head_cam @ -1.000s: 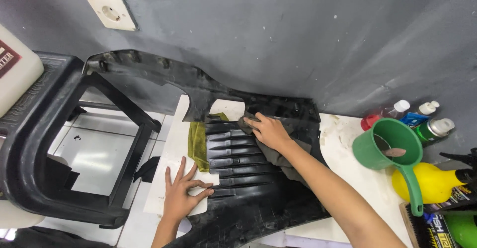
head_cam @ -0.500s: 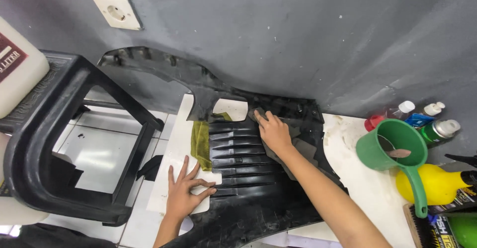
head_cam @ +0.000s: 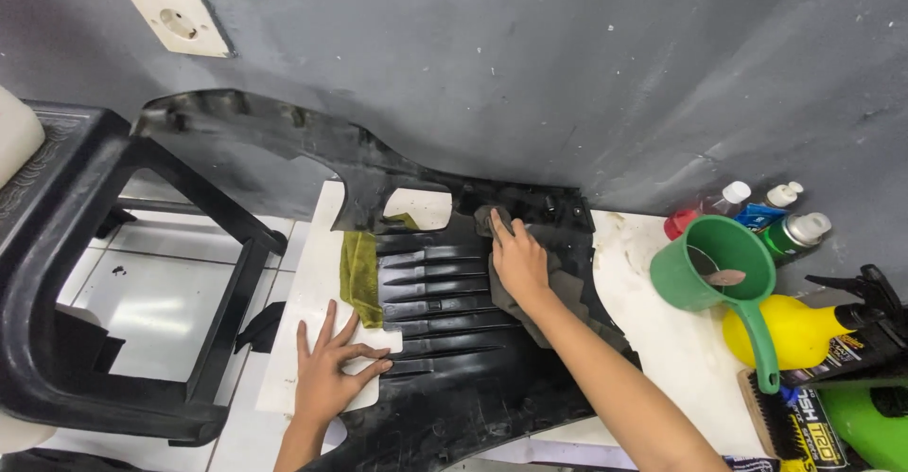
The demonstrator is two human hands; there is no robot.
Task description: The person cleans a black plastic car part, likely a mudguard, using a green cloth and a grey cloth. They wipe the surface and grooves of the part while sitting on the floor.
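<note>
The right hand (head_cam: pixel 518 262) presses flat on a grey rag (head_cam: pixel 558 288) at the far end of the ribbed black panel (head_cam: pixel 445 340) — fingers spread, not closed around it. The left hand (head_cam: pixel 331 368) lies open on the white board (head_cam: pixel 317 292) at the panel's left edge, near a green cloth (head_cam: pixel 360 276) — gripping nothing.

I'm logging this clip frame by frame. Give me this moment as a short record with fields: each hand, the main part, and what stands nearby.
left hand: flat, fingers spread, on the white board at the panel's edge
right hand: pressing a grey cloth on the ribbed black plastic panel
olive cloth: lying by the ribs, untouched
right side: green dipper, yellow spray bottle
left side: black plastic chair
</note>
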